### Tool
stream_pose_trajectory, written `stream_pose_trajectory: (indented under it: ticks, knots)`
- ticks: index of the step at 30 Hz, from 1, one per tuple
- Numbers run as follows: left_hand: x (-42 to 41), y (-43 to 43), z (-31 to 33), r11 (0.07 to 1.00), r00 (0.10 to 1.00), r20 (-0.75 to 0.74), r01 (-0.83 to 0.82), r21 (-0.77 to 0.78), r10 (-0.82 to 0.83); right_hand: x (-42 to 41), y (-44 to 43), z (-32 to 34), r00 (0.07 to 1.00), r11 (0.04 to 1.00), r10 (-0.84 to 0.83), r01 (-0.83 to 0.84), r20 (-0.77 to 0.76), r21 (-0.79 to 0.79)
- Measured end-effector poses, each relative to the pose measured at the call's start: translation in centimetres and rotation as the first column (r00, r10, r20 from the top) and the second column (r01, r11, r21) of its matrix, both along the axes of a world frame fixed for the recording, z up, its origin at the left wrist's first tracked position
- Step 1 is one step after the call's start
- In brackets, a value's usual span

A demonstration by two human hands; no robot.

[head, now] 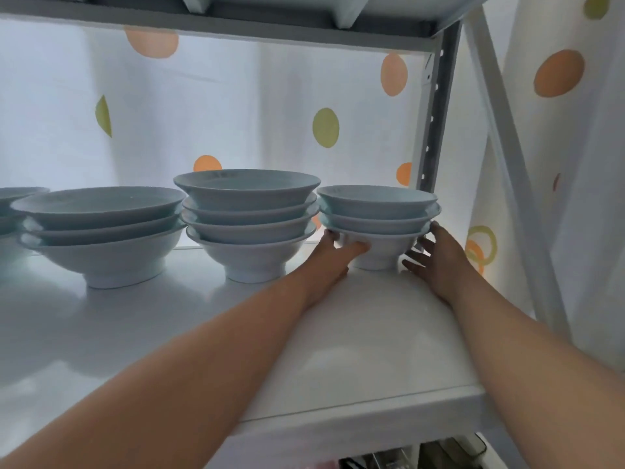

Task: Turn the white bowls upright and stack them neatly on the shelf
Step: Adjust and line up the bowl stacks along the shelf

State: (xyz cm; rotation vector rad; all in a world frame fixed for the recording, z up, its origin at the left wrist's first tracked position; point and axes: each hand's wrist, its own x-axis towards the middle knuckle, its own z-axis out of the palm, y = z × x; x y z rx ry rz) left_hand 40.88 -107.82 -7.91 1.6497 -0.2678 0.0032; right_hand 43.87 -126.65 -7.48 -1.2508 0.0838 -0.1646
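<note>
Three upright white bowls form the right stack (377, 211) on the white shelf (355, 350), near its right post. My left hand (333, 253) cups the left side of that stack's bottom bowl, fingers under the rim. On the other side, my right hand (436, 253) touches the bottom bowl's right rim, its fingers spread. A taller middle stack (247, 211) of several upright bowls stands to the left. Further left sits a stack of three wider bowls (98, 225).
Another bowl stack (13, 204) is cut off at the far left edge. A dotted curtain (236, 106) hangs behind the shelf. The grey perforated post (434, 106) rises at the right, and an upper shelf (236, 18) lies overhead.
</note>
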Motion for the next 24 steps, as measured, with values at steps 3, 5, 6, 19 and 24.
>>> stream_pose_trajectory:
  ticks: [3, 5, 6, 19, 24]
  knots:
    - [0.3, 0.5, 0.0, 0.996, 0.998, -0.028, 0.051, -0.071, -0.053, -0.1, -0.5, 0.0, 0.999, 0.998, 0.030, -0.032, 0.038, 0.056]
    - [0.4, 0.8, 0.1, 0.993, 0.996, -0.044, 0.068, -0.092, -0.073, -0.4, -0.4, 0.1, 0.999, 0.999, 0.018, -0.019, 0.046, 0.034]
    - [0.4, 0.9, 0.1, 0.993, 0.996, -0.050, 0.069, -0.097, -0.074, -0.6, -0.2, 0.2, 0.999, 1.000, -0.014, 0.014, 0.047, 0.020]
    - [-1.7, 1.0, 0.7, 0.957, 0.990, -0.129, 0.024, -0.288, -0.064, -2.1, 0.1, 0.7, 0.943, 0.933, -0.329, 0.334, 0.056, -0.137]
    - [-2.0, 1.0, 0.9, 0.965, 0.987, -0.150, 0.011, -0.264, -0.052, -2.3, 0.2, 0.7, 0.959, 0.933, -0.271, 0.282, 0.077, -0.225]
